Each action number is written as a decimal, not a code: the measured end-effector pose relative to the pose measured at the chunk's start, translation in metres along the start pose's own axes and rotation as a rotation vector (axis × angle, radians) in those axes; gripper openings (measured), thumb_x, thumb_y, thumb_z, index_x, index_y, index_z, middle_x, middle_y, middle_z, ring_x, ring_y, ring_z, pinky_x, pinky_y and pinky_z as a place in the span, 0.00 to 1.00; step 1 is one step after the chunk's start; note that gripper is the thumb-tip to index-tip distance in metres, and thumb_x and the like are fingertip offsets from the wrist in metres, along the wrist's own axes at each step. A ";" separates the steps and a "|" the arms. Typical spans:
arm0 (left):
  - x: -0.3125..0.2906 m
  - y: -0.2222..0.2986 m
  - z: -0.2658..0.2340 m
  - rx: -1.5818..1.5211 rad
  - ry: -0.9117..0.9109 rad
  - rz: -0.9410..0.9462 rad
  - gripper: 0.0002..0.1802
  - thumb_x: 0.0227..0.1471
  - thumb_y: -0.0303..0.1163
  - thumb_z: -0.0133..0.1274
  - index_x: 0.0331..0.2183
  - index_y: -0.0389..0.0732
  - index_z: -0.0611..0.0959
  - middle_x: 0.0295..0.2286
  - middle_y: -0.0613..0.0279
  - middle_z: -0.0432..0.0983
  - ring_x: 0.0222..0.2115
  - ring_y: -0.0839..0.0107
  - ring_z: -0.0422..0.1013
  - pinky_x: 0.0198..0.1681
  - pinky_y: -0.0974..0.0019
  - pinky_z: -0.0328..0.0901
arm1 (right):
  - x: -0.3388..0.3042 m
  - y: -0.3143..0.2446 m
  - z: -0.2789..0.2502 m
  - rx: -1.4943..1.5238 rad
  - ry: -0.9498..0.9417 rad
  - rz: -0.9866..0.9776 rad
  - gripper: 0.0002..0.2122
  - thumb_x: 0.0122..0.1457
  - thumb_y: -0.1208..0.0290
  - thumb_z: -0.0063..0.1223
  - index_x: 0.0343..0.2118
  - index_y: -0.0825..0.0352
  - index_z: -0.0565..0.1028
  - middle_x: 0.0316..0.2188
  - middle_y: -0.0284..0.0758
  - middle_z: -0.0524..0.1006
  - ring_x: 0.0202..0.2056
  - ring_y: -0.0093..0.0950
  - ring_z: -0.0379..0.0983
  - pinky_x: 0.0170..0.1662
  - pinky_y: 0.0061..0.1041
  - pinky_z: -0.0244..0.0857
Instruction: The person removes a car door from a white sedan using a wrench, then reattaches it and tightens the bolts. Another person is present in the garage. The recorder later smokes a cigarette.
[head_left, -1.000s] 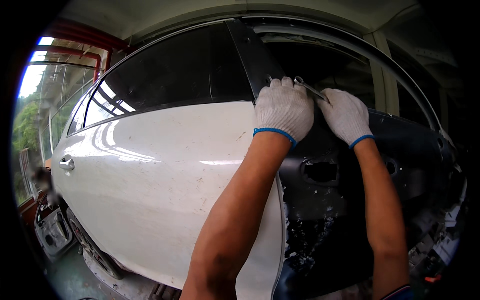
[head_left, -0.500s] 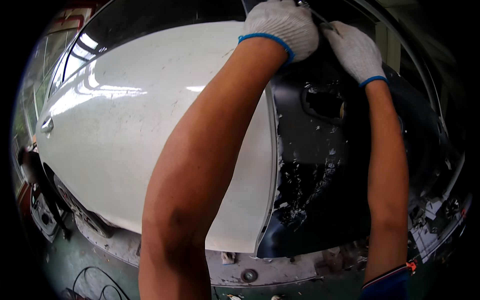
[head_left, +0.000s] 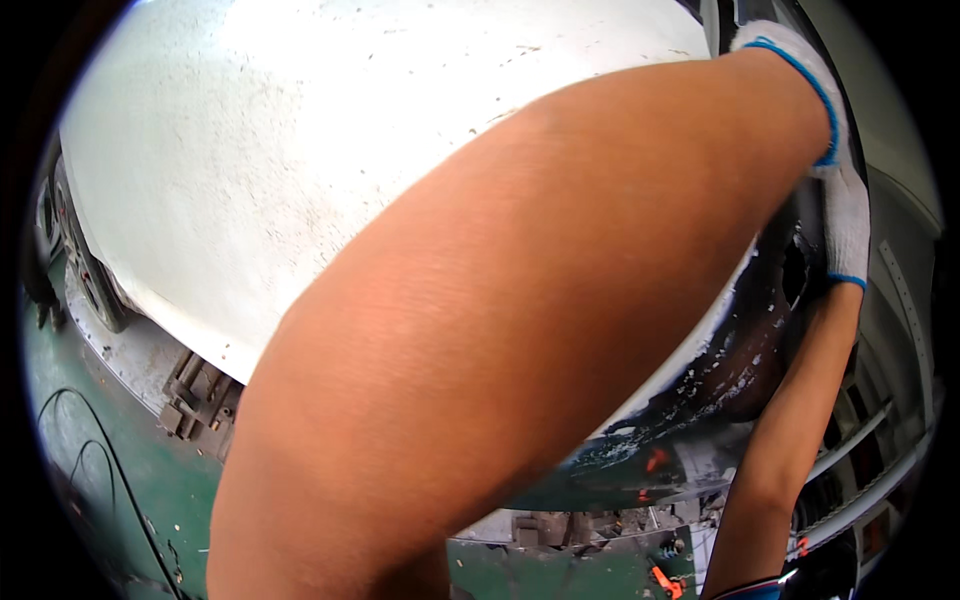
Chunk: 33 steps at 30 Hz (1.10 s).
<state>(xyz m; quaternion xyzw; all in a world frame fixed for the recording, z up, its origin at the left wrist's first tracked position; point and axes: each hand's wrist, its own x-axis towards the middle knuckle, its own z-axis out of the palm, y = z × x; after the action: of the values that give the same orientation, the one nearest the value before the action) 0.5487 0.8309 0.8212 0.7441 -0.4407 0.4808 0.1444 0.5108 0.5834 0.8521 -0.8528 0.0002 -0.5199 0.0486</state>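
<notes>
My left hand [head_left: 808, 75], in a white knit glove with a blue cuff, is at the upper right, against the edge of a car body. Its fingers are hidden behind the wrist and the top of the view. Just below it, my right hand [head_left: 847, 225] wears a matching glove and reaches upward, its fingers covered by the left hand. Whatever the hands hold is out of sight. A white car door [head_left: 300, 120] with dark specks fills the upper left, partly behind my left forearm. Beside it lies a dark body panel [head_left: 715, 375] with flaking white patches and a hole.
A wheel [head_left: 88, 250] shows at the far left. Metal blocks [head_left: 195, 395] lie on a low platform under the car. A black cable [head_left: 105, 465] curls over the green floor [head_left: 90, 540]. An orange-handled tool [head_left: 665, 580] lies low right, near a metal frame [head_left: 850, 440].
The view has swung closer and turned along the car. My left forearm now crosses the middle, and both hands sit farther right. The thin tool seen at the hands earlier is now hidden.
</notes>
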 end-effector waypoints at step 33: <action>0.021 0.006 0.019 0.197 -0.104 -0.105 0.15 0.51 0.31 0.55 0.39 0.37 0.89 0.42 0.46 0.83 0.45 0.55 0.79 0.48 0.57 0.73 | -0.003 0.004 0.027 -0.187 0.060 -0.332 0.15 0.69 0.65 0.45 0.49 0.70 0.77 0.39 0.41 0.81 0.35 0.27 0.79 0.38 0.27 0.72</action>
<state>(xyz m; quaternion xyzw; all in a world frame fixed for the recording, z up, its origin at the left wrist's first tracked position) 0.5582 0.8042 0.8277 0.8007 -0.3589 0.4742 0.0726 0.5338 0.5822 0.8369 -0.8262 -0.0908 -0.5435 -0.1171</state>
